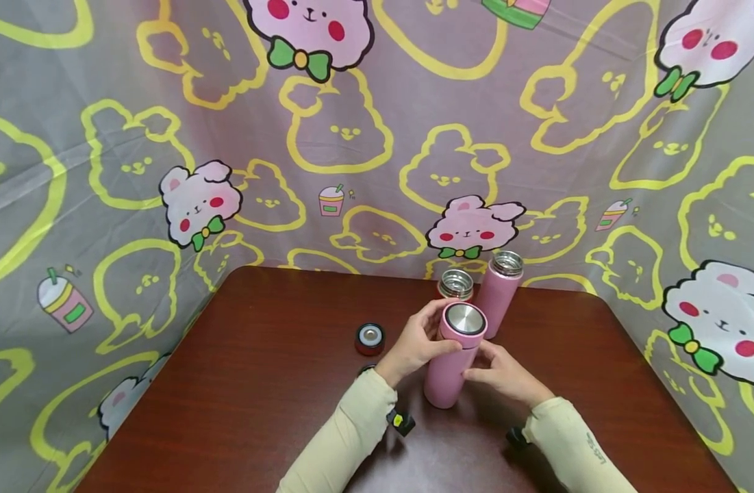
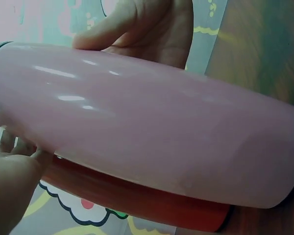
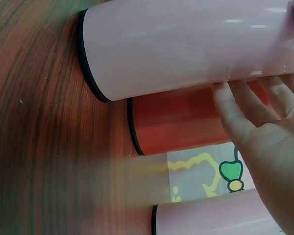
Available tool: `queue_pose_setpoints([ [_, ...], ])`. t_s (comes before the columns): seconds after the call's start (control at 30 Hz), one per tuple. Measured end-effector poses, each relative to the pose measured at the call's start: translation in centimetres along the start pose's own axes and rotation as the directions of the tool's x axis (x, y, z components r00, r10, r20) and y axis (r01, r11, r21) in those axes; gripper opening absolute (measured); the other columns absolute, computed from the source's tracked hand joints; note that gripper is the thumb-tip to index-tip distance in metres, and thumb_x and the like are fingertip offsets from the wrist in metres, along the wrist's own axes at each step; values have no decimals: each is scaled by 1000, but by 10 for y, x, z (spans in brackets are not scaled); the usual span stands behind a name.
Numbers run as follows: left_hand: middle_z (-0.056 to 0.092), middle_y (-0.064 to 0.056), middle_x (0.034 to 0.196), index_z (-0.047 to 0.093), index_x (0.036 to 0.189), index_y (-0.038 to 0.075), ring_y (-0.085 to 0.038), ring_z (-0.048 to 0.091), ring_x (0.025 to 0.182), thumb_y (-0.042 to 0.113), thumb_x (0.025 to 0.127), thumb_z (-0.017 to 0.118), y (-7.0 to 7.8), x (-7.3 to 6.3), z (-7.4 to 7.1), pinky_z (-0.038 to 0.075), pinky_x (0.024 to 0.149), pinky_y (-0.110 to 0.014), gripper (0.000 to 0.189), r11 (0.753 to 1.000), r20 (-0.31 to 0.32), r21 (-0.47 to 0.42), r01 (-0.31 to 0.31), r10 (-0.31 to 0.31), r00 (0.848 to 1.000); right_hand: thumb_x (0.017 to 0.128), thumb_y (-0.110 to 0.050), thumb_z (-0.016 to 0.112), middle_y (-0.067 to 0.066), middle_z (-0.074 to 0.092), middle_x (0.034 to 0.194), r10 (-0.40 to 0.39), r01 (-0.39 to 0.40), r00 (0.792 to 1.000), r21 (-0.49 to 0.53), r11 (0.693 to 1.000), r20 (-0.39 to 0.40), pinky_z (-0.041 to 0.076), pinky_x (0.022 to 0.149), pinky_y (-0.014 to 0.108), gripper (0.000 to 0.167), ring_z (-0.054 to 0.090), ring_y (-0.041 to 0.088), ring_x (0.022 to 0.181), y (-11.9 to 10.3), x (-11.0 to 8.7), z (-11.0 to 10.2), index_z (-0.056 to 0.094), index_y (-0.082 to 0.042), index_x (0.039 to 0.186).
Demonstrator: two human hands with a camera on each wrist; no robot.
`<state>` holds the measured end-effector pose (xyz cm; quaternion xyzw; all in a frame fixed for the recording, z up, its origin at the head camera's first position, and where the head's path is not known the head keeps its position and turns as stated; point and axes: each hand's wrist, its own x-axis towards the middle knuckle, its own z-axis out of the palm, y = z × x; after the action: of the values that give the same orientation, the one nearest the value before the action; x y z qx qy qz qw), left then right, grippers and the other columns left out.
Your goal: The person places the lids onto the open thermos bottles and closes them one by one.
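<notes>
A pink thermos (image 1: pixel 446 380) stands on the table in front of me, its lid (image 1: pixel 465 320) on, with a round silver top. My left hand (image 1: pixel 416 344) grips it at the lid, thumb across the near side and fingers round the back. Lower down, on the right side of the body, my right hand (image 1: pixel 506 372) holds it between thumb and fingers. In the right wrist view, the fingers (image 3: pixel 235 105) of that hand touch the pink wall. The thermos has a black base ring (image 3: pixel 90 63) close to the wood.
Close behind stands an uncapped red thermos (image 3: pixel 181 125), its steel mouth (image 1: pixel 456 282) showing. Another uncapped pink thermos (image 1: pixel 501 291) is to its right. A loose dark-red and black lid (image 1: pixel 370 338) lies left; another dark round piece is partly hidden by my left wrist. Patterned cloth (image 1: pixel 352 137) borders the table (image 1: pixel 259 383).
</notes>
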<state>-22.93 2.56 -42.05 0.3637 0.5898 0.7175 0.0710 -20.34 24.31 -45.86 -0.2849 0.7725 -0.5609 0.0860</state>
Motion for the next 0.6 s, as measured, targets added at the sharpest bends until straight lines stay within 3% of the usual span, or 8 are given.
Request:
queue_pose_setpoints([
  [0.2, 48, -11, 134, 39, 141, 5, -15, 50, 116, 25, 89, 63, -2, 6, -2, 40, 98, -32, 61, 999, 69, -50, 19, -16, 997, 87, 0, 64, 9, 58, 122, 3, -3, 1000, 22, 1000, 0, 49, 86, 31, 51, 60, 20, 104, 2, -1, -1, 45, 2, 134],
  [0.4, 39, -24, 139, 29, 143, -3, -14, 45, 118, 22, 81, 47, -3, 15, -3, 34, 102, -35, 70, 991, 186, -121, 64, -41, 982, 86, 1, 65, 7, 60, 120, -15, 16, 1000, 13, 1000, -15, 49, 85, 31, 50, 60, 20, 103, 3, 0, -1, 46, 3, 132],
  [0.5, 36, -23, 141, 28, 144, -4, -14, 42, 121, 21, 81, 45, 0, 14, -3, 31, 104, -35, 70, 990, 189, -121, 68, -44, 981, 86, 0, 65, 7, 59, 121, -16, 16, 1000, 12, 1000, -10, 49, 85, 31, 50, 60, 20, 103, 4, 1, -1, 46, 1, 133],
  [0.6, 39, -20, 140, 29, 145, 0, -14, 44, 119, 20, 88, 48, 3, 11, -2, 34, 101, -34, 63, 996, 159, -76, 43, -30, 987, 86, -1, 66, 9, 58, 123, -14, 14, 1000, 0, 1000, -10, 49, 86, 31, 52, 60, 20, 105, 4, 1, -2, 46, 0, 134],
])
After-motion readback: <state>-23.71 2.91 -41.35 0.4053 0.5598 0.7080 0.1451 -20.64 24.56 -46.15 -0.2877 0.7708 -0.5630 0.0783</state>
